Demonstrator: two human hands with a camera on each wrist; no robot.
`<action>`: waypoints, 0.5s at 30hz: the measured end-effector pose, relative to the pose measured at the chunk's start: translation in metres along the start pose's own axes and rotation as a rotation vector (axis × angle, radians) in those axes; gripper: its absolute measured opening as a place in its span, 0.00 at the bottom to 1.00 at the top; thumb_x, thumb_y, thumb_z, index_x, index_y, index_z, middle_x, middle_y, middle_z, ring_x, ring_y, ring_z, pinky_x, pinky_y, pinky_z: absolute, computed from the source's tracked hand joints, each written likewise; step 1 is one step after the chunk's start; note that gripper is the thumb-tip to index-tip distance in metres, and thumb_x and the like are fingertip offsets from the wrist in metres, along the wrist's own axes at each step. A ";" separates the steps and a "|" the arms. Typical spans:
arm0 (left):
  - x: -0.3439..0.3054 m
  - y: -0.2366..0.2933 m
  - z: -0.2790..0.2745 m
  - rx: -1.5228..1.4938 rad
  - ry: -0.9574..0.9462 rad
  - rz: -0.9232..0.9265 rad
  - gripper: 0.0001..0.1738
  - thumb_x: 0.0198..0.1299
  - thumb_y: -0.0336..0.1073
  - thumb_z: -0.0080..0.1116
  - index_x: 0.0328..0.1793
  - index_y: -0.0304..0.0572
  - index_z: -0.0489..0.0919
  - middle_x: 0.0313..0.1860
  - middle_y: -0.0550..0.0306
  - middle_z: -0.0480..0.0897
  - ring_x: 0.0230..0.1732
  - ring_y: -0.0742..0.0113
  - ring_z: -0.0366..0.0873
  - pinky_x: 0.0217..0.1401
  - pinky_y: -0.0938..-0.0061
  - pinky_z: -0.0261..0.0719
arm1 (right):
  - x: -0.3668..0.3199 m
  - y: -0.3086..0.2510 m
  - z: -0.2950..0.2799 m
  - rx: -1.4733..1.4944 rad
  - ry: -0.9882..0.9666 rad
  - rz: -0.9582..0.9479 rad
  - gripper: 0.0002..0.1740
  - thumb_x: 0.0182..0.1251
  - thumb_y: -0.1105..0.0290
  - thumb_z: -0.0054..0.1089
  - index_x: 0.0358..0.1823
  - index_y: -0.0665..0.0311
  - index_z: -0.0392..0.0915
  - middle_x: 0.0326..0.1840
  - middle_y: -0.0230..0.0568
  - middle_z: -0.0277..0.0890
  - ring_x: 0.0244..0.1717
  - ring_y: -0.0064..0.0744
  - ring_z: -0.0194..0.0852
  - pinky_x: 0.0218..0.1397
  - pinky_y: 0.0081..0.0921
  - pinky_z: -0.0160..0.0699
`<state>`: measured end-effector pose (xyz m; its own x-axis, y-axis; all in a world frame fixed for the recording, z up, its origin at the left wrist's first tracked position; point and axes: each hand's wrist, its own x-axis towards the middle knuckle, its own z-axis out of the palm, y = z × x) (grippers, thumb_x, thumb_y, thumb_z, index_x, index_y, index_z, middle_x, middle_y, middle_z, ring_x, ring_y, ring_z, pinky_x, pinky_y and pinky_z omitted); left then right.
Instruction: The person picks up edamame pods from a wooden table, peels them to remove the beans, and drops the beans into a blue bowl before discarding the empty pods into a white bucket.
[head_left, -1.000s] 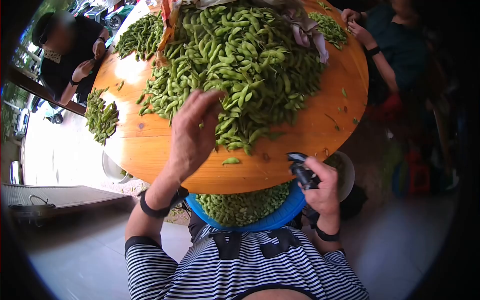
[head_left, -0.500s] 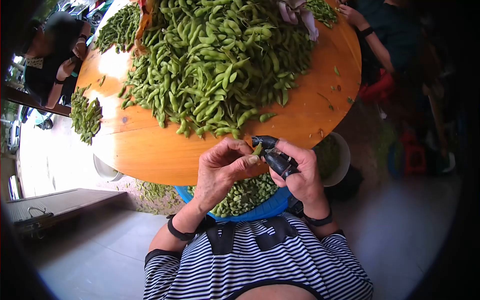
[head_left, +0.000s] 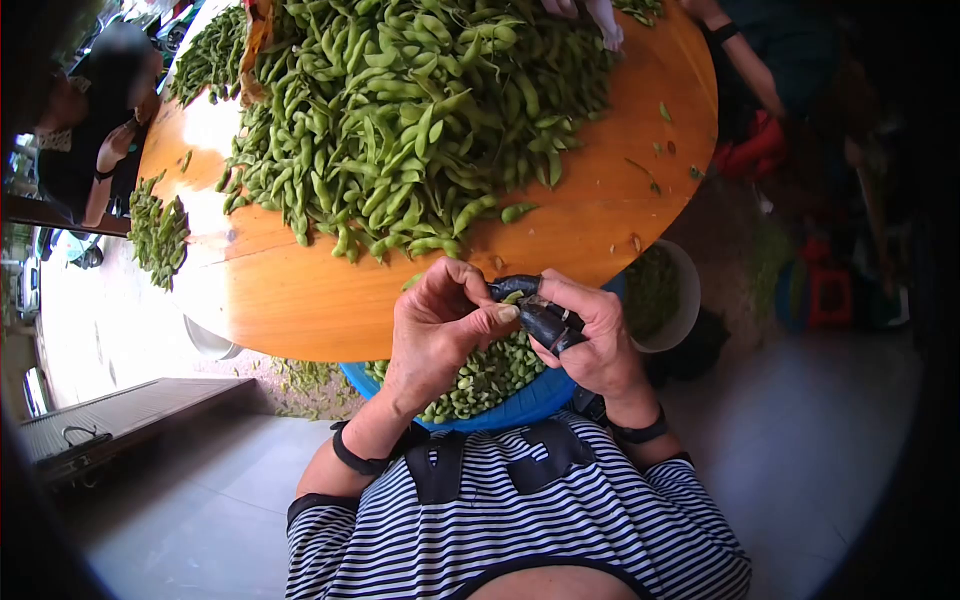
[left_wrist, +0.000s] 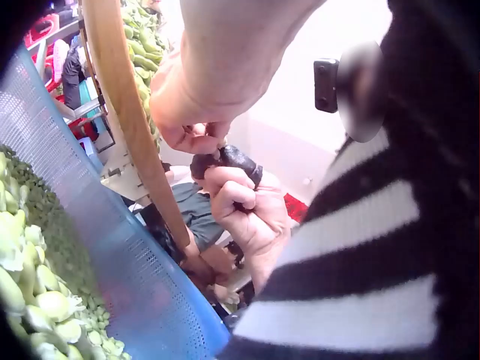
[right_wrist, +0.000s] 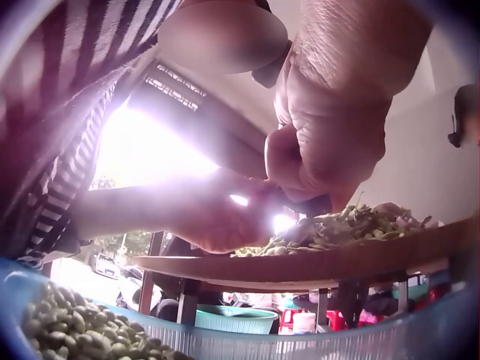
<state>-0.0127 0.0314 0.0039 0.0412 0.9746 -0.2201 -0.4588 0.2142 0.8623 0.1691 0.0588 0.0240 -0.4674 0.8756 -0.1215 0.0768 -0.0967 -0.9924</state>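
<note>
In the head view a green pod (head_left: 513, 297) sits between the two hands, just off the table's near edge. The left hand (head_left: 436, 330) pinches it between thumb and fingertips. Black covers (head_left: 548, 325) wrap the thumb and a finger of the right hand (head_left: 596, 340), whose covered tips close on the pod's other side. Beneath the hands is a blue basket (head_left: 533, 402) of shelled beans (head_left: 487, 378). The left wrist view shows the left hand (left_wrist: 196, 105) meeting the right hand (left_wrist: 251, 214) fingertip to fingertip; in the right wrist view the pod is hidden.
A large heap of pods (head_left: 400, 120) covers much of the round wooden table (head_left: 290, 310). Smaller piles (head_left: 158, 235) lie at its left side. A white bucket (head_left: 683, 300) stands at the right below the edge. Two other people are at the table's far sides.
The left hand has come back from the heap to the right hand, and a pod is now pinched between them. The head view has shifted, so the table appears farther left and higher.
</note>
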 end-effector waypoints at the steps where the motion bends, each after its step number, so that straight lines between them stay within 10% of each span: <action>1: 0.001 -0.003 -0.002 -0.051 -0.026 -0.041 0.12 0.55 0.21 0.67 0.37 0.40 0.73 0.27 0.63 0.77 0.28 0.77 0.76 0.31 0.82 0.77 | -0.001 0.002 -0.001 0.002 0.003 0.003 0.16 0.50 0.84 0.54 0.43 0.75 0.76 0.31 0.31 0.67 0.27 0.17 0.63 0.28 0.15 0.63; 6: -0.001 -0.011 0.003 -0.496 -0.174 -0.284 0.11 0.59 0.25 0.64 0.43 0.41 0.73 0.28 0.60 0.79 0.22 0.73 0.73 0.22 0.81 0.67 | -0.007 0.022 -0.010 0.754 -0.150 0.142 0.13 0.53 0.85 0.52 0.42 0.75 0.76 0.31 0.30 0.66 0.22 0.17 0.59 0.22 0.15 0.58; 10: -0.001 -0.014 0.009 -0.591 -0.176 -0.293 0.13 0.59 0.25 0.63 0.47 0.41 0.73 0.30 0.60 0.79 0.23 0.73 0.73 0.22 0.81 0.66 | -0.010 0.021 -0.009 0.763 -0.126 0.106 0.13 0.52 0.86 0.50 0.41 0.74 0.76 0.30 0.30 0.65 0.22 0.16 0.58 0.21 0.15 0.59; 15: -0.009 -0.018 0.014 -0.118 -0.051 -0.049 0.14 0.61 0.23 0.60 0.52 0.37 0.72 0.34 0.61 0.80 0.25 0.72 0.74 0.25 0.81 0.71 | -0.015 0.001 -0.007 -0.290 0.071 -0.200 0.12 0.49 0.85 0.51 0.38 0.75 0.73 0.28 0.42 0.64 0.25 0.32 0.65 0.30 0.22 0.66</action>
<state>0.0078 0.0194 -0.0037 0.1098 0.9659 -0.2346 -0.5565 0.2553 0.7907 0.1824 0.0485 0.0248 -0.4367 0.8954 0.0865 0.2418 0.2095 -0.9474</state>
